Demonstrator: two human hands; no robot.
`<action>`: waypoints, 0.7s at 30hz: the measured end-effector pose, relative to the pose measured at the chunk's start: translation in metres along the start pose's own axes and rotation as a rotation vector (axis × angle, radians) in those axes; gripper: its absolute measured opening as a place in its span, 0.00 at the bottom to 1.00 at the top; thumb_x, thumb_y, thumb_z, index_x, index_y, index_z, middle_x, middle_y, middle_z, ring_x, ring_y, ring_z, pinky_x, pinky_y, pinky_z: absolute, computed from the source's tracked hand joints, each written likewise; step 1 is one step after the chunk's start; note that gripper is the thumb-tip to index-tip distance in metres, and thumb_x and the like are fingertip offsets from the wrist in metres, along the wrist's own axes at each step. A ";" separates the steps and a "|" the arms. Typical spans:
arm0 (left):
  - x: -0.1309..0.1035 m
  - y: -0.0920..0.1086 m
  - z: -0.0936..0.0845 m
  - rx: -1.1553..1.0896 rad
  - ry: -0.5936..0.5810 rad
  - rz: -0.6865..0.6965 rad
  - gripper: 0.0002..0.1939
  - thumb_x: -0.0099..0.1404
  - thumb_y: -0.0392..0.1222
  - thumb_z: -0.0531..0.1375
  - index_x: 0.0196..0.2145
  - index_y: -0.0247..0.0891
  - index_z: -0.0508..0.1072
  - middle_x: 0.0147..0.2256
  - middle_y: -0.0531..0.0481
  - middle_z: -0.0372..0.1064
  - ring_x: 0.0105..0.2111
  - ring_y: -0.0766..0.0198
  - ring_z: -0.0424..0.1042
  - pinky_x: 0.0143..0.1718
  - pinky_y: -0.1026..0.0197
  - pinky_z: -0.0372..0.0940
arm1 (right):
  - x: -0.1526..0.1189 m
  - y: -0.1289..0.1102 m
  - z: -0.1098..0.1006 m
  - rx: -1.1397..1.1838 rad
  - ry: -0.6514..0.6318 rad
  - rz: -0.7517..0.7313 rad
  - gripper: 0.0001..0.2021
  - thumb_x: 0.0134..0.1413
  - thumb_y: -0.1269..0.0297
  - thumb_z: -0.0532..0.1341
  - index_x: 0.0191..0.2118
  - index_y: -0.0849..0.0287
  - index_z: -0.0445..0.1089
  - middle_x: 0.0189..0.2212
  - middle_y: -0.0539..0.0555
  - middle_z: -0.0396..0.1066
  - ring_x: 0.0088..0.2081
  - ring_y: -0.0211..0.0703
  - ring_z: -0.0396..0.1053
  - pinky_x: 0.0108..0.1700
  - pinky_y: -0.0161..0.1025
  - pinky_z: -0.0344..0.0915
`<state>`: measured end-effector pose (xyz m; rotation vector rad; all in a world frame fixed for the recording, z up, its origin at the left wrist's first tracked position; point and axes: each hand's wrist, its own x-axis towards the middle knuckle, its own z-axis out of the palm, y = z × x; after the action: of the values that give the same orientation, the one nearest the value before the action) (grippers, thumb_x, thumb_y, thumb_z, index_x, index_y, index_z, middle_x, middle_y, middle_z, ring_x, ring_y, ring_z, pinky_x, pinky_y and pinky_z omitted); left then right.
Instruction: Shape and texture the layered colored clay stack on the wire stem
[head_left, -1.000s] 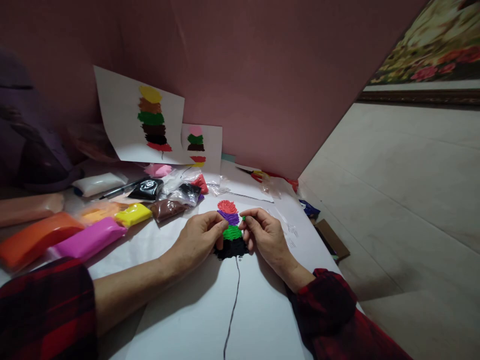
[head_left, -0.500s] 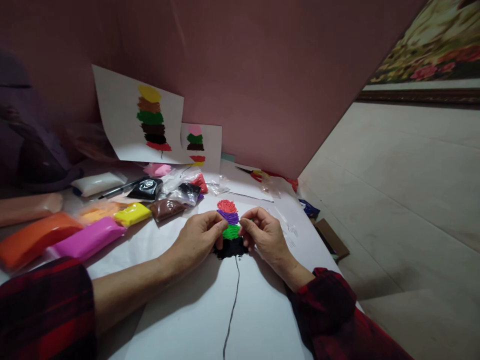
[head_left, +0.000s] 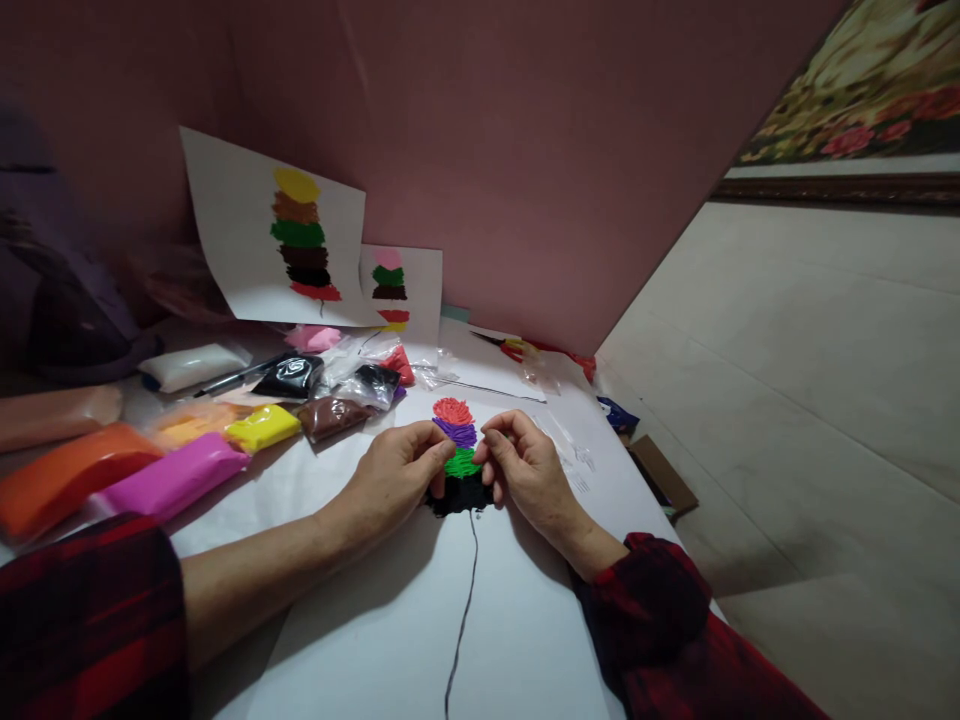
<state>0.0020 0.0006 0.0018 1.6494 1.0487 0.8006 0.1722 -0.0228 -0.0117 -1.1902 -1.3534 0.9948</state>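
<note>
A white sheet (head_left: pixel 375 620) lies in front of me with stacked textured bands: red (head_left: pixel 453 411) on top, then purple (head_left: pixel 459 432), green (head_left: pixel 461 462) and black (head_left: pixel 465 494). A thin dark line (head_left: pixel 469 590) runs down from the black band. My left hand (head_left: pixel 405 465) is at the left side of the bands, thumb and forefinger pinched together. My right hand (head_left: pixel 525 465) faces it from the right, also pinched. Whatever either pinch holds is too small to make out. A narrow gap separates the fingertips, above the green band.
Bags of clay, orange (head_left: pixel 75 478), magenta (head_left: pixel 176 474), yellow (head_left: pixel 262 428) and brown (head_left: pixel 334 417), lie at left. Two papers with coloured bands (head_left: pixel 247 230) lean on the pink wall. Scissors (head_left: pixel 511 348) lie at the back; a brown box (head_left: pixel 664 475) stands right.
The view has shifted very slightly. Both hands stay nearly in place, pinched as before.
</note>
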 end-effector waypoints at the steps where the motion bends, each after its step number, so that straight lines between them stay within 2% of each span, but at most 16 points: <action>1: 0.000 0.000 0.000 0.001 -0.001 0.001 0.12 0.61 0.45 0.54 0.23 0.38 0.66 0.17 0.55 0.65 0.17 0.69 0.58 0.20 0.66 0.52 | 0.000 0.001 0.000 0.002 -0.001 -0.001 0.08 0.58 0.58 0.58 0.36 0.57 0.61 0.23 0.44 0.67 0.14 0.28 0.59 0.11 0.25 0.56; 8: -0.001 0.000 0.000 0.021 0.000 0.000 0.12 0.61 0.46 0.54 0.23 0.38 0.66 0.17 0.55 0.65 0.18 0.69 0.57 0.20 0.66 0.52 | 0.000 0.001 0.000 -0.028 -0.018 -0.003 0.08 0.59 0.58 0.57 0.38 0.57 0.62 0.23 0.45 0.67 0.15 0.28 0.59 0.12 0.25 0.57; 21: 0.000 -0.001 0.000 0.044 0.005 0.021 0.11 0.61 0.44 0.54 0.23 0.38 0.66 0.17 0.55 0.65 0.18 0.68 0.58 0.20 0.66 0.53 | -0.001 0.001 -0.001 -0.104 -0.053 -0.023 0.07 0.60 0.59 0.56 0.36 0.57 0.64 0.22 0.46 0.66 0.17 0.30 0.60 0.15 0.26 0.58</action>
<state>0.0022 0.0006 0.0009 1.6982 1.0611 0.8010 0.1737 -0.0239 -0.0127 -1.2296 -1.4729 0.9553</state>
